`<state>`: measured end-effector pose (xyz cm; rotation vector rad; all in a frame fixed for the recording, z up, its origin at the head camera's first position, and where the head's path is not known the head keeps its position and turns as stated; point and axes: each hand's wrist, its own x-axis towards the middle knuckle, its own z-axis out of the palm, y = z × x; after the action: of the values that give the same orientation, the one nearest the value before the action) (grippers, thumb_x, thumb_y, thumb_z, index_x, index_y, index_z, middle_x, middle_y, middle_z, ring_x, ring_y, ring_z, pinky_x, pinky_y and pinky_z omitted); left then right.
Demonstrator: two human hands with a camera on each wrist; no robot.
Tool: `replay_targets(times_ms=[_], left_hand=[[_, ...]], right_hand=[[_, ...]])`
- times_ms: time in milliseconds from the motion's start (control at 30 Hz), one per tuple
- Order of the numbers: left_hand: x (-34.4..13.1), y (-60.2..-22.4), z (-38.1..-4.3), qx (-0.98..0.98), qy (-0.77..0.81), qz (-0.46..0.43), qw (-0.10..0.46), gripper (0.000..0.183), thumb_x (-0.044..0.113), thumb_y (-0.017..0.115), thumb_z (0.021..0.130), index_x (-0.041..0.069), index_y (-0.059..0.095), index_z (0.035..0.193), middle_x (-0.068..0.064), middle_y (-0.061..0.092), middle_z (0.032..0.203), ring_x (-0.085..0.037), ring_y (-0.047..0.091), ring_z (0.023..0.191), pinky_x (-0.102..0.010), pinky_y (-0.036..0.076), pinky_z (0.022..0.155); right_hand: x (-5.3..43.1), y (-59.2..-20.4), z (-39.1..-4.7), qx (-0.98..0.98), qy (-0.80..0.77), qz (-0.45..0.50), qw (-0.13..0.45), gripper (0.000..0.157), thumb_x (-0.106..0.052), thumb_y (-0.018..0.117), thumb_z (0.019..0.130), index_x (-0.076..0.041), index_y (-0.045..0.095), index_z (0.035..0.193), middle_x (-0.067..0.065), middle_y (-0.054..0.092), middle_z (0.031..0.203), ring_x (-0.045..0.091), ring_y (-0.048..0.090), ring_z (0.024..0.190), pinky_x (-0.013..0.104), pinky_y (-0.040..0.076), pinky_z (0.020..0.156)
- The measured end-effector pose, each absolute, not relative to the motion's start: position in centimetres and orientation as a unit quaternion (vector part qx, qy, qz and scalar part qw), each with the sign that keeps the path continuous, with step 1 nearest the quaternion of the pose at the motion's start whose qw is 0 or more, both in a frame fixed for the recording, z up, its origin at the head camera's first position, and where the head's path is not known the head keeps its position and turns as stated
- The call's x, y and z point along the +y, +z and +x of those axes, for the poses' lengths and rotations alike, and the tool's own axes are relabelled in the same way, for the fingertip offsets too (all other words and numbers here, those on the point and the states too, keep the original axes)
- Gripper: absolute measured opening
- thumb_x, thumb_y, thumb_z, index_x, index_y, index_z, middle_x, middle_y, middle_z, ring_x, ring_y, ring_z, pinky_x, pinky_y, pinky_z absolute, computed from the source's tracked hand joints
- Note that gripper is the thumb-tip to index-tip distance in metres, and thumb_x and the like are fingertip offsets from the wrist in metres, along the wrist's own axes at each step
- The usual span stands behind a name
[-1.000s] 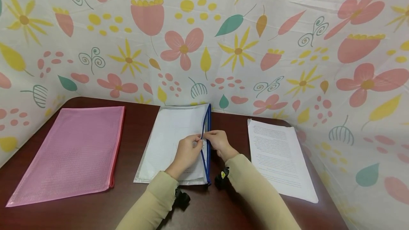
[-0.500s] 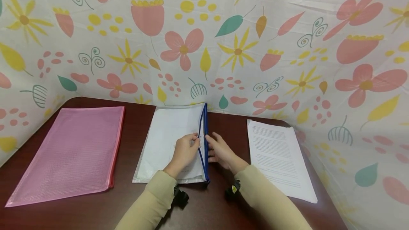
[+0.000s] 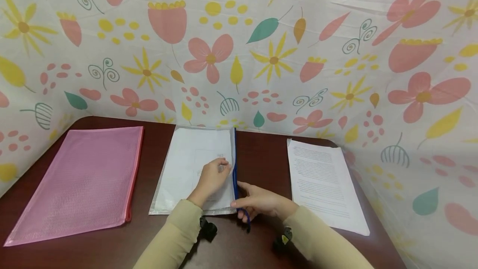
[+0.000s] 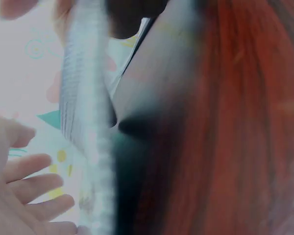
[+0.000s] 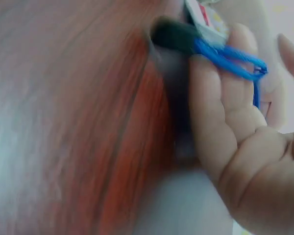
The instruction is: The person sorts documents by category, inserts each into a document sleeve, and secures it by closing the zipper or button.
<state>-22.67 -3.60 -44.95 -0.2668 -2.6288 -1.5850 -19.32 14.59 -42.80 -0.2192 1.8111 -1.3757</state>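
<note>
A clear mesh zip pouch (image 3: 181,177) with papers inside lies mid-table, its blue zipper edge (image 3: 235,148) on the right. At that edge my left hand (image 3: 210,177) has curled fingers and seems to pinch the upper layer; the contact is partly hidden. By the lower right corner is my right hand (image 3: 263,200), its thumb near the pouch. In the right wrist view a blue cord loop (image 5: 235,63) from the zipper lies across its extended fingers (image 5: 206,93). The left wrist view, blurred, shows my right hand (image 4: 29,191) with fingers spread beside the pouch edge (image 4: 93,122).
To the left, a pink mesh pouch (image 3: 86,177) with a red zipper edge lies flat. A stack of printed paper (image 3: 325,186) sits at the right. All rest on a dark wooden table (image 3: 261,152) before a floral cloth (image 3: 239,45).
My right hand has left the middle of the zipper edge and come down to the lower corner. The gap along the blue edge has narrowed. My left hand has shifted slightly left with the pouch.
</note>
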Motion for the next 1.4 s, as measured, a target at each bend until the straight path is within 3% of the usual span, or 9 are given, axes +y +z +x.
replay_targets(times_ms=[67, 133, 233, 300, 433, 667, 833, 1100, 1400], left_hand=[[-3.8, -45.0, -22.7, -0.863, -0.494, -0.104, -0.011, 0.039, 0.027, 0.056, 0.094, 0.0, 0.059, 0.121, -0.02, 0.052, 0.136, -0.035, 0.045, 0.13, -0.049, 0.037, 0.106], [-3.9, -45.1, -22.6, -0.879, -0.454, -0.136, -0.045, 0.046, 0.029, 0.059, 0.092, -0.001, 0.056, 0.127, -0.022, 0.048, 0.14, -0.036, 0.041, 0.133, -0.049, 0.034, 0.108], [-4.3, -45.0, -22.4, -0.902, -0.376, -0.194, -0.088, 0.062, 0.038, 0.065, 0.086, 0.0, 0.051, 0.133, -0.023, 0.037, 0.147, -0.039, 0.03, 0.139, -0.052, 0.026, 0.112], [-4.6, -44.9, -22.2, -0.909, -0.334, -0.224, -0.112, 0.078, 0.045, 0.071, 0.078, 0.0, 0.047, 0.137, -0.024, 0.029, 0.151, -0.04, 0.022, 0.142, -0.055, 0.02, 0.114], [-5.1, -44.5, -21.8, -0.913, -0.289, -0.24, -0.159, 0.107, 0.055, 0.082, 0.06, 0.005, 0.036, 0.144, -0.02, 0.014, 0.157, -0.038, 0.009, 0.145, -0.057, 0.01, 0.115], [-4.5, -43.4, -21.3, -0.933, -0.21, -0.221, -0.191, 0.129, 0.056, 0.088, 0.046, 0.013, 0.025, 0.149, -0.017, 0.007, 0.159, -0.036, 0.004, 0.146, -0.055, 0.009, 0.116], [-3.4, -42.7, -21.3, -0.943, -0.171, -0.208, -0.197, 0.134, 0.056, 0.089, 0.042, 0.013, 0.022, 0.15, -0.018, 0.008, 0.158, -0.037, 0.006, 0.146, -0.055, 0.012, 0.116], [-2.7, -42.2, -21.1, -0.948, -0.143, -0.199, -0.202, 0.135, 0.056, 0.089, 0.041, 0.013, 0.022, 0.15, -0.018, 0.01, 0.158, -0.037, 0.008, 0.146, -0.053, 0.012, 0.116], [-2.6, -42.0, -21.2, -0.95, -0.127, -0.192, -0.211, 0.134, 0.056, 0.089, 0.042, 0.013, 0.021, 0.15, -0.017, 0.009, 0.158, -0.035, 0.007, 0.146, -0.052, 0.013, 0.117]], right_hand=[[14.9, -42.7, -19.3, 0.759, -0.511, -0.109, 0.388, 0.082, -0.026, 0.066, 0.087, -0.001, 0.018, 0.149, 0.002, 0.059, 0.06, 0.01, 0.055, 0.05, 0.029, 0.052, 0.051], [15.3, -42.5, -19.3, 0.792, -0.474, -0.135, 0.36, 0.066, -0.023, 0.068, 0.086, 0.004, 0.04, 0.139, 0.0, 0.052, 0.056, 0.008, 0.047, 0.045, 0.025, 0.048, 0.046], [15.7, -42.3, -19.3, 0.828, -0.419, -0.174, 0.33, 0.034, -0.021, 0.069, 0.085, 0.001, 0.066, 0.111, -0.003, 0.05, 0.056, 0.007, 0.04, 0.042, 0.021, 0.04, 0.041], [15.8, -42.3, -19.2, 0.841, -0.389, -0.191, 0.324, 0.019, -0.021, 0.07, 0.085, -0.005, 0.073, 0.092, -0.004, 0.051, 0.056, 0.006, 0.037, 0.041, 0.02, 0.035, 0.039], [15.7, -42.4, -19.0, 0.857, -0.35, -0.217, 0.309, 0.016, -0.022, 0.071, 0.084, -0.009, 0.073, 0.075, -0.004, 0.053, 0.056, 0.005, 0.037, 0.039, 0.018, 0.033, 0.037], [15.8, -42.5, -19.0, 0.855, -0.36, -0.217, 0.303, 0.017, -0.019, 0.07, 0.084, -0.007, 0.071, 0.074, 0.004, 0.064, 0.061, 0.01, 0.055, 0.048, 0.022, 0.043, 0.041], [16.2, -42.7, -19.0, 0.844, -0.396, -0.185, 0.31, 0.016, -0.016, 0.071, 0.084, -0.003, 0.07, 0.075, 0.009, 0.068, 0.063, 0.011, 0.061, 0.049, 0.024, 0.047, 0.042], [17.1, -42.4, -19.3, 0.84, -0.394, -0.18, 0.326, 0.015, -0.014, 0.071, 0.084, -0.001, 0.07, 0.075, 0.005, 0.064, 0.059, 0.01, 0.057, 0.046, 0.024, 0.048, 0.042], [17.6, -43.3, -19.8, 0.803, -0.455, -0.154, 0.352, 0.016, -0.013, 0.066, 0.087, 0.003, 0.069, 0.083, 0.01, 0.07, 0.07, 0.014, 0.067, 0.058, 0.031, 0.056, 0.052]])
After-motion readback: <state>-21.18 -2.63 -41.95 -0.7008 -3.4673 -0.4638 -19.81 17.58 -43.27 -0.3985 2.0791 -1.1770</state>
